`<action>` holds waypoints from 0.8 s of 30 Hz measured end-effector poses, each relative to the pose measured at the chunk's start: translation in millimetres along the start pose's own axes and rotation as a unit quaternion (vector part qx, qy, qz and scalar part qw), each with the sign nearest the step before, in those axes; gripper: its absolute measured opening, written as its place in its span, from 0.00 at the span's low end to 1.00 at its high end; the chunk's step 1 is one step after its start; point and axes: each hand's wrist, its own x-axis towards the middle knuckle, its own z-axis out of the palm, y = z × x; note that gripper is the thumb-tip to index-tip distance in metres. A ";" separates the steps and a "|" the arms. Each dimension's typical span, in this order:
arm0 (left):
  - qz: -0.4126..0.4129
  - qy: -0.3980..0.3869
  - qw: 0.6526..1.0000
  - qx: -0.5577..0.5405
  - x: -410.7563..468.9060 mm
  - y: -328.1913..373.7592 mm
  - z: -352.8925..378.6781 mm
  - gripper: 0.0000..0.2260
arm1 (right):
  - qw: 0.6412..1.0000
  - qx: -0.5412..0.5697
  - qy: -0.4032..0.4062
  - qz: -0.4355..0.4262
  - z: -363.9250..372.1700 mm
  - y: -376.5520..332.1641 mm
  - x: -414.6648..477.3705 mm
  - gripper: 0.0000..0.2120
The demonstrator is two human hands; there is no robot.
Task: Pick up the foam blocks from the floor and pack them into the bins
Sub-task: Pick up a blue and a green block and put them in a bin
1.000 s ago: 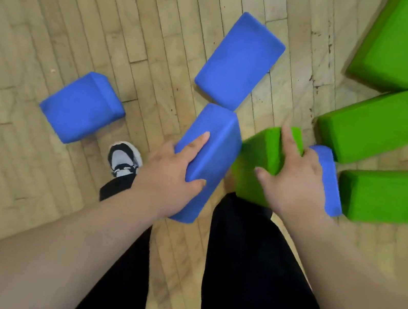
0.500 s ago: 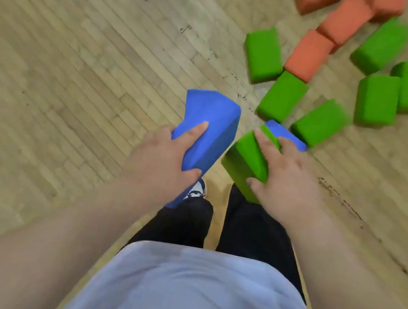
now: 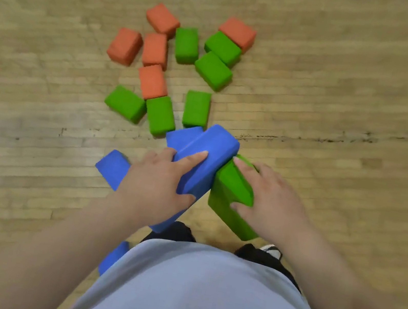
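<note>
While both bare forearms reach forward and down over a pale grey shirt (image 3: 200, 296), the left hand (image 3: 156, 189) grips a blue foam block (image 3: 207, 160) held clear of the wooden floor (image 3: 30, 103). Its index finger lies straight along the block's upper face, a second finger curls over the left edge, and the thumb clamps the near side. The right hand (image 3: 272, 206) grips a green block (image 3: 231, 191) the same way, index finger stretched to the top corner and thumb pressed on the near face. Its remaining fingers are hidden behind the foam. The two carried blocks tilt toward each other and touch at their upper ends, above a black-and-white shoe (image 3: 271, 250).

One more blue block (image 3: 112, 257) peeks out beside the shirt hem, and another (image 3: 113, 167) lies on the boards just left of the left hand, partly covered by it. A second blue block's corner (image 3: 183, 136) shows right behind the held one; whether a hand carries it cannot be told.

Farther out, six green blocks (image 3: 196, 108) and five orange blocks (image 3: 155, 50) lie scattered in a loose cluster, several touching. Bare boards stretch wide on either side of the cluster, and a dark crack (image 3: 334, 141) runs across the floor to the right.
</note>
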 end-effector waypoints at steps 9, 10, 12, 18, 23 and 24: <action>0.274 -0.020 0.959 0.073 53.1 339.1 49.8 0.36 | 0.959 0.041 0.128 0.251 -49.8 246.0 -215.0 0.45; 0.301 -0.014 0.951 0.069 52.3 376.1 52.4 0.36 | 0.946 0.047 0.150 0.282 -59.1 266.4 -238.0 0.45; 0.347 -0.002 0.935 0.069 48.8 438.8 51.8 0.37 | 0.926 0.047 0.195 0.321 -79.8 301.6 -276.7 0.46; 0.438 -0.024 0.895 0.080 64.1 550.7 39.0 0.37 | 0.903 0.050 0.217 0.367 -122.3 369.7 -335.8 0.45; 0.508 -0.043 0.856 0.089 95.2 638.1 29.5 0.37 | 0.868 0.062 0.248 0.425 -147.5 418.1 -364.6 0.45; 0.524 -0.045 0.846 0.086 100.9 656.5 28.2 0.37 | 0.858 0.062 0.256 0.442 -152.6 426.5 -368.9 0.45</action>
